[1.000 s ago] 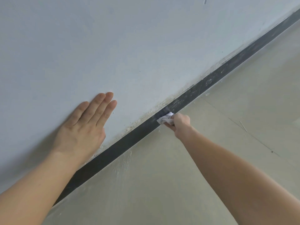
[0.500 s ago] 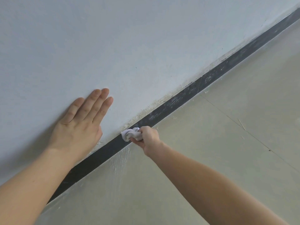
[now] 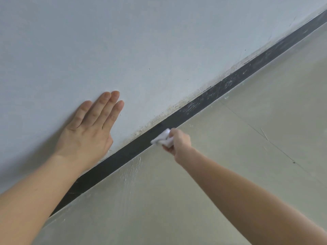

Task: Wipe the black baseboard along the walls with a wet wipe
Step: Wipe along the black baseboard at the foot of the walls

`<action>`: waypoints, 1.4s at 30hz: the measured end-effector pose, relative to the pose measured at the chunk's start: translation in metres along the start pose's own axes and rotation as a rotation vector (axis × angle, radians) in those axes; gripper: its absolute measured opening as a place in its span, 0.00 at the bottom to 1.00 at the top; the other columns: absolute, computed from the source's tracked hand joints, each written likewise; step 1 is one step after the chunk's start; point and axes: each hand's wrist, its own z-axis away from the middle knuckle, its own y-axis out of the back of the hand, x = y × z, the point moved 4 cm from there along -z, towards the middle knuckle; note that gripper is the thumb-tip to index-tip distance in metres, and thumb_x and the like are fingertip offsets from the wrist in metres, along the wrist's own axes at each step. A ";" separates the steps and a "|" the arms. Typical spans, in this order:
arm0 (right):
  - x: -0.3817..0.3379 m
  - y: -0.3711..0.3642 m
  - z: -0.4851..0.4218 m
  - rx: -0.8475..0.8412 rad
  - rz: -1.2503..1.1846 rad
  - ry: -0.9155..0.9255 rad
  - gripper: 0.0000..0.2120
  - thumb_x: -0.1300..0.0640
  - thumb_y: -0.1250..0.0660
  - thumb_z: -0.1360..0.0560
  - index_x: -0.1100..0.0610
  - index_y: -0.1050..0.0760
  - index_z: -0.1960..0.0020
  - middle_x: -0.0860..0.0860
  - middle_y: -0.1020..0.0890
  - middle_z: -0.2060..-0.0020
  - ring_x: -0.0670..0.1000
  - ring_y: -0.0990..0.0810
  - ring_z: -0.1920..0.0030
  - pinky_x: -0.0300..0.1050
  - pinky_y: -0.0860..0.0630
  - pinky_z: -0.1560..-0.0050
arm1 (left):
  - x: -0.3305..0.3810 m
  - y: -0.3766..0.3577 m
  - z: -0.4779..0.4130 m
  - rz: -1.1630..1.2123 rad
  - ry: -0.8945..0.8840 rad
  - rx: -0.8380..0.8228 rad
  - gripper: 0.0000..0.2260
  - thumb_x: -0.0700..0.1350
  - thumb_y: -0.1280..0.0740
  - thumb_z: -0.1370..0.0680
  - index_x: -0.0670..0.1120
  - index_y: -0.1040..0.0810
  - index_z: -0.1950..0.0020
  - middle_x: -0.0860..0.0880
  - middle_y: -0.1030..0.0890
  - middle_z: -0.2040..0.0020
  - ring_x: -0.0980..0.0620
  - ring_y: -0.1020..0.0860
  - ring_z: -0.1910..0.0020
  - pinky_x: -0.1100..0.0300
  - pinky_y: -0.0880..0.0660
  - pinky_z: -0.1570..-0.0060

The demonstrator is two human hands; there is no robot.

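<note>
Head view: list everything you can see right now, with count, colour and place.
Wall: one, pale grey-white, upper left half of the view.
Baseboard: one strip, black, running diagonally between wall and floor; whitish smears on the stretch toward the upper right.
Floor: one, beige, lower right, with thin seams.
Wipe: one, white, bunched, against the baseboard.
Left hand: one, flat on the wall, fingers straight.
Right hand: one, gripping the wipe at the baseboard.
</note>
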 end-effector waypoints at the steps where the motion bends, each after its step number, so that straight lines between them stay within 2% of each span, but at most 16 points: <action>1: 0.022 -0.011 0.002 -0.051 0.039 -0.060 0.09 0.70 0.42 0.30 0.60 0.31 0.66 0.54 0.24 0.74 0.55 0.28 0.68 0.46 0.25 0.61 | 0.000 0.000 0.000 0.004 -0.001 -0.010 0.31 0.44 0.47 0.24 0.42 0.52 0.22 0.45 0.54 0.21 0.48 0.54 0.23 0.55 0.65 0.27; 3: 0.062 -0.029 0.010 -0.126 0.095 -0.181 0.06 0.70 0.43 0.33 0.63 0.29 0.61 0.57 0.25 0.73 0.56 0.26 0.67 0.47 0.21 0.57 | 0.000 0.001 0.000 -0.001 -0.003 -0.025 0.31 0.44 0.47 0.24 0.42 0.53 0.22 0.45 0.55 0.21 0.48 0.54 0.23 0.55 0.64 0.27; 6: 0.100 -0.048 0.018 -0.229 0.086 -0.274 0.11 0.72 0.45 0.30 0.67 0.28 0.52 0.57 0.22 0.74 0.53 0.23 0.70 0.43 0.19 0.55 | 0.001 0.002 0.001 -0.022 -0.007 -0.038 0.31 0.45 0.48 0.24 0.42 0.53 0.22 0.44 0.56 0.22 0.48 0.55 0.23 0.54 0.63 0.27; 9: 0.114 -0.067 0.017 -0.299 0.027 -0.278 0.16 0.73 0.46 0.30 0.72 0.27 0.45 0.60 0.16 0.63 0.54 0.19 0.60 0.41 0.19 0.52 | 0.001 0.004 0.001 0.006 -0.013 -0.053 0.32 0.45 0.48 0.24 0.42 0.54 0.22 0.44 0.56 0.22 0.48 0.56 0.23 0.54 0.63 0.27; 11: 0.110 -0.079 0.014 -0.308 -0.024 -0.247 0.13 0.73 0.45 0.30 0.70 0.27 0.49 0.64 0.17 0.52 0.56 0.18 0.55 0.42 0.19 0.51 | 0.000 0.004 0.000 0.017 -0.021 -0.054 0.32 0.44 0.48 0.25 0.43 0.54 0.22 0.45 0.57 0.22 0.49 0.56 0.23 0.54 0.62 0.27; 14: 0.086 -0.076 0.006 -0.212 -0.054 -0.201 0.09 0.72 0.43 0.26 0.60 0.32 0.59 0.64 0.23 0.42 0.56 0.21 0.58 0.45 0.19 0.53 | -0.003 0.004 0.000 0.051 -0.025 -0.057 0.32 0.43 0.47 0.25 0.43 0.54 0.22 0.46 0.56 0.21 0.49 0.55 0.23 0.54 0.61 0.26; 15: 0.073 -0.069 0.004 -0.194 -0.042 -0.176 0.09 0.72 0.43 0.26 0.61 0.31 0.59 0.63 0.22 0.46 0.57 0.21 0.58 0.47 0.19 0.51 | -0.003 0.004 0.001 0.052 -0.024 -0.056 0.32 0.43 0.47 0.25 0.43 0.53 0.22 0.46 0.56 0.21 0.49 0.55 0.23 0.54 0.61 0.26; 17: 0.043 -0.051 -0.002 -0.178 0.010 -0.115 0.12 0.77 0.46 0.29 0.66 0.28 0.63 0.62 0.18 0.62 0.59 0.18 0.56 0.50 0.22 0.43 | -0.002 0.003 0.002 0.036 -0.020 -0.055 0.32 0.43 0.47 0.25 0.43 0.53 0.22 0.45 0.56 0.21 0.49 0.55 0.23 0.54 0.61 0.26; 19: 0.009 -0.025 -0.010 -0.100 -0.023 -0.038 0.13 0.79 0.46 0.31 0.66 0.30 0.67 0.58 0.19 0.74 0.56 0.18 0.63 0.51 0.22 0.42 | 0.000 0.002 0.001 0.014 -0.020 -0.051 0.32 0.43 0.47 0.25 0.42 0.53 0.22 0.45 0.55 0.21 0.48 0.55 0.23 0.53 0.61 0.27; 22: -0.034 0.015 -0.019 0.089 -0.216 0.055 0.09 0.72 0.42 0.26 0.61 0.32 0.60 0.54 0.24 0.64 0.46 0.20 0.77 0.45 0.17 0.56 | 0.003 0.003 -0.001 -0.002 -0.003 -0.034 0.32 0.43 0.47 0.25 0.42 0.52 0.22 0.44 0.54 0.21 0.47 0.53 0.23 0.51 0.59 0.27; 25: -0.048 0.041 -0.015 0.209 -0.179 0.108 0.13 0.72 0.44 0.31 0.61 0.27 0.69 0.55 0.20 0.67 0.52 0.19 0.63 0.44 0.21 0.46 | 0.008 0.008 -0.010 0.025 -0.008 -0.025 0.33 0.42 0.45 0.27 0.43 0.49 0.22 0.44 0.52 0.22 0.46 0.52 0.23 0.50 0.58 0.27; 31: 0.007 0.038 0.019 -0.037 -0.043 -0.130 0.06 0.72 0.44 0.29 0.67 0.28 0.60 0.64 0.19 0.56 0.59 0.18 0.57 0.50 0.21 0.42 | 0.033 0.025 -0.061 0.052 -0.078 -0.010 0.34 0.41 0.43 0.29 0.43 0.48 0.22 0.44 0.51 0.22 0.47 0.52 0.23 0.51 0.63 0.26; 34: 0.008 0.028 0.027 -0.133 -0.060 -0.136 0.06 0.71 0.42 0.28 0.67 0.26 0.57 0.63 0.19 0.56 0.58 0.18 0.56 0.47 0.21 0.44 | 0.045 0.034 -0.084 0.074 -0.098 -0.027 0.33 0.44 0.42 0.29 0.41 0.45 0.24 0.42 0.50 0.22 0.46 0.52 0.23 0.50 0.63 0.26; 37: -0.015 0.006 0.021 -0.238 0.003 -0.128 0.05 0.68 0.40 0.27 0.62 0.26 0.57 0.60 0.20 0.56 0.54 0.21 0.55 0.46 0.23 0.40 | 0.049 0.037 -0.104 0.104 -0.146 0.034 0.31 0.39 0.45 0.29 0.40 0.41 0.25 0.41 0.46 0.23 0.46 0.48 0.24 0.51 0.60 0.25; 38: -0.022 0.000 0.014 -0.230 -0.035 -0.129 0.04 0.67 0.41 0.26 0.61 0.28 0.56 0.58 0.22 0.57 0.54 0.21 0.57 0.45 0.22 0.42 | 0.047 0.037 -0.110 0.123 -0.153 0.048 0.31 0.40 0.44 0.30 0.39 0.40 0.25 0.41 0.45 0.23 0.46 0.47 0.24 0.51 0.60 0.25; 42: -0.050 0.004 -0.024 -0.103 -0.220 -0.093 0.02 0.63 0.42 0.22 0.59 0.33 0.49 0.55 0.26 0.55 0.50 0.24 0.65 0.38 0.20 0.70 | 0.039 0.036 -0.128 0.134 -0.189 0.010 0.30 0.42 0.46 0.28 0.38 0.41 0.24 0.41 0.45 0.23 0.44 0.46 0.24 0.50 0.55 0.26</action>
